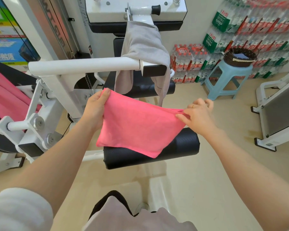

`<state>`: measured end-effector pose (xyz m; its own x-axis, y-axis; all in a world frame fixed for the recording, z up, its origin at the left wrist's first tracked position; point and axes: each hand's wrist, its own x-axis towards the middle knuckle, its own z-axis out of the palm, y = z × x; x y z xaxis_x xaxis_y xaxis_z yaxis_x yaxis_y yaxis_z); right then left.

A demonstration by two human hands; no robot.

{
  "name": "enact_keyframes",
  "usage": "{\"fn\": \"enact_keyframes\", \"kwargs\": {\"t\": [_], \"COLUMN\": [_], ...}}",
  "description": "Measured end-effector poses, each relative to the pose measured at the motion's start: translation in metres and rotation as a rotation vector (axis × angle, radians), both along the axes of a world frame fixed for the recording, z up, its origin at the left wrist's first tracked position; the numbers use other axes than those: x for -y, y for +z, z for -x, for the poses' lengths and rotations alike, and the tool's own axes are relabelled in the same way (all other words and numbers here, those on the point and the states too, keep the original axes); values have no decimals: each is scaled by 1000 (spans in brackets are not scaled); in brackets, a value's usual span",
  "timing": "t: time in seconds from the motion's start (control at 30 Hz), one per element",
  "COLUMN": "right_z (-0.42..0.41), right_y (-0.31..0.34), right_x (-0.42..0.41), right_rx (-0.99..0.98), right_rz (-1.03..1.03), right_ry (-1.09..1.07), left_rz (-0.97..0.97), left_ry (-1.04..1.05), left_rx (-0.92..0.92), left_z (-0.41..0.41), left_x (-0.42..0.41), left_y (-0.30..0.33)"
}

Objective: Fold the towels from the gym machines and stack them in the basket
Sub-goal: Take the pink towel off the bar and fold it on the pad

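1. The left hand (94, 109) and right hand (198, 114) are each pinching a top corner of the folded pink cloth towel (137, 125), which is hanging over the black padded roller (182, 147).
2. A dark woven basket (239, 60) is sitting on the far-right light blue plastic stool (227, 80).

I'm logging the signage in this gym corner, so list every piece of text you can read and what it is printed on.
"电解质": white characters on the blue carton at far left.
Grey towel on the machine: pale letters near its hem, ending in "ES", the rest unreadable.
Green water-bottle packs: white characters, too blurred to read.
Red-labelled bottle packs: label text too small to read.
Machine upright: large letters, cut off and blurred.
Pink towel: no text.
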<state>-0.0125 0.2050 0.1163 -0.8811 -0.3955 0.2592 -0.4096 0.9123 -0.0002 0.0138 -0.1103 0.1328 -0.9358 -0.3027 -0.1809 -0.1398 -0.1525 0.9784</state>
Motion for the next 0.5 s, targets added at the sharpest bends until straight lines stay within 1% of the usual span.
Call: {"fn": "enact_keyframes", "kwargs": {"t": [0.07,0.17,0.23,0.33,0.43,0.5], "right_z": [3,11,18,31,44,54], "right_y": [2,5,9,14,19,22], "right_x": [6,19,29,40,45,49], "right_rx": [-35,-50,-22,23,42,25], "right_rz": [-40,-82,-58,75,267,317], "right_ry": [-64,-212,-299,-381,-450,-446], "left_rz": [-8,58,117,180,235,257], "left_ry": [-21,-38,-17,25,9,0], "left_rx": [-21,-43,-50,-81,-91,-83], "left_z": [-1,2,8,22,39,50], "left_x": [1,5,5,6,14,18], "left_y": [-1,-6,-7,-7,-10,-10]}}
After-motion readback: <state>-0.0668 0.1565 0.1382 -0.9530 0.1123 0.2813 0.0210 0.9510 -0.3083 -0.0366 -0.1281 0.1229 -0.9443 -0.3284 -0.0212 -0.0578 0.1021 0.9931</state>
